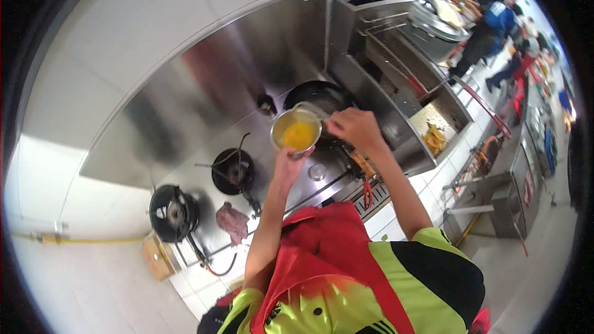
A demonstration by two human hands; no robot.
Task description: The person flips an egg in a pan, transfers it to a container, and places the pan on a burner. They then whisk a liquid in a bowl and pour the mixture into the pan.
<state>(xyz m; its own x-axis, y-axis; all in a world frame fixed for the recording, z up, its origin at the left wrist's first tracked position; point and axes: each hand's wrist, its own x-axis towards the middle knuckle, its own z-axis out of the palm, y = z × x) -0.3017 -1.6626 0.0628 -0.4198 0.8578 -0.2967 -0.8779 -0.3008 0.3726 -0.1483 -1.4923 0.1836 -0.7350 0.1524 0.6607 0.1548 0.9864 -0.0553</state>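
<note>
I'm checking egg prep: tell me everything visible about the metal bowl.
The bowl is small, round and looks like shiny steel, holding yellow liquid, likely beaten egg. The left hand grips it from below, lifted above the stove beside the dark wok. The right hand is close to its rim.

A commercial kitchen: a long stainless-steel range (pixel 322 176) with wok burners (pixel 232 170), a steel splashback (pixel 247 55), white tiled walls and floor.

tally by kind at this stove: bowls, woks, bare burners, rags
bowl: 1
wok: 1
bare burners: 2
rag: 1
total: 5
</note>
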